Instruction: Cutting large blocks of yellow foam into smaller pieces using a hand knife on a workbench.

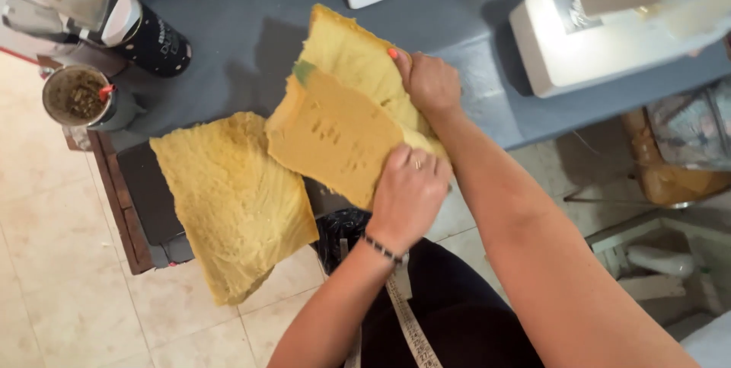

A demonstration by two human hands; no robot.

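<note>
- My left hand (407, 197) was closed over the near edge of the yellow foam piece (335, 136), fingers curled down on its smooth face, a ring on one finger and a beaded bracelet (381, 248) at the wrist.
- My right hand (430, 82) gripped the far edge of the same piece, thumb tucked against the rougher yellow layer behind it.
- The foam piece sat between my two hands, tilted, half over the grey table (244, 48) and half past its near edge.
- To the left of my left hand a second yellow foam sheet (232, 200) lay flat on a dark board (148, 200), its near corner hanging over the tiled floor.
- Beyond my right hand stood a white sewing machine (601, 41); far off to the left were a black tumbler (148, 37) and a cup of small bits (76, 98).
- A measuring tape (407, 322) hung down below my left wrist.
- Risk, as I judged it: the held foam was soft and torn-edged, so pulling my hands apart too hard could rip it.
- The overhanging sheet could slide to the floor if my left elbow brushed it.
- Swinging the piece leftwards could knock the cup.
</note>
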